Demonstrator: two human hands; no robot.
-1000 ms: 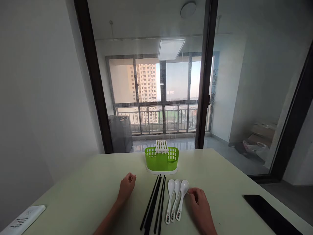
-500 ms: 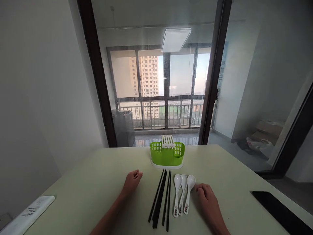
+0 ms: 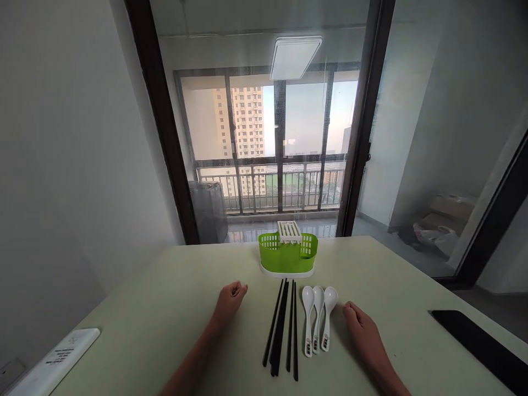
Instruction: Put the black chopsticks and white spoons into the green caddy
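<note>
Resting on the pale table (image 3: 165,308), both hands sit idle on either side of the cutlery, so the work looks to be at its very start: nothing is lifted, and the green caddy (image 3: 287,254) with its white slotted insert stands at the far edge with nothing seen in it. Judging from the layout, the step in hand is a pause before the first pick, which would call for one hand to open and close around a single piece. In front of the caddy lies a bundle of black chopsticks (image 3: 282,327), and just right of them three white spoons (image 3: 315,324) lie side by side, bowls toward the caddy. The left hand (image 3: 230,300), left of the chopsticks, is curled into a loose fist holding nothing. The right hand (image 3: 365,338), just beside the spoons, lies with fingers (image 3: 348,309) bent under, apparently not touching the nearest spoon.
</note>
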